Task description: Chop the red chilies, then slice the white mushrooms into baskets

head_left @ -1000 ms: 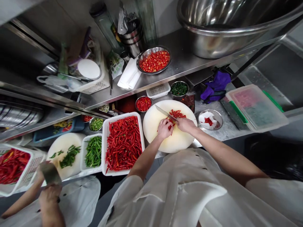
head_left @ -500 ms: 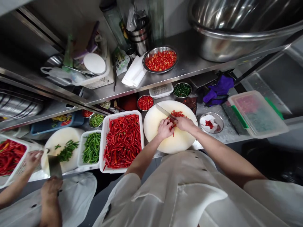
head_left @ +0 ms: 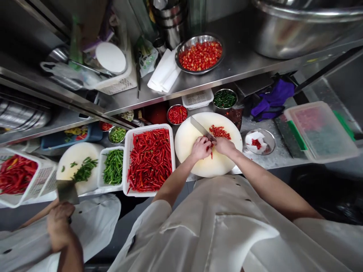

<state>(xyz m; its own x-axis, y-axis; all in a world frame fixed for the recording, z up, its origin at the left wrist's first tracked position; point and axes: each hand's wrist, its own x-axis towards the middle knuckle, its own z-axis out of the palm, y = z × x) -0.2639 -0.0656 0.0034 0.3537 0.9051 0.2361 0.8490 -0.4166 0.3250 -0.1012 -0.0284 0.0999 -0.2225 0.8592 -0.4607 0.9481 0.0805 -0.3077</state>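
Note:
My right hand is closed around the handle of a kitchen knife, whose blade slants to the upper left over a round white cutting board. With fingers curled, my left hand presses red chilies against the board just beside the blade; most of them are hidden under the fingers. Beyond the knife lies a small heap of chopped red chilies.
Left of the board stands a white basket of red chilies, then a tub of green chilies. A co-worker's hand grips a cleaver. A metal shelf overhangs the back; a steel dish sits right.
The view has shifted slightly. The chopped heap now shows apart from my hands, beyond the blade. The co-worker's other hand has dropped away from the neighbouring board.

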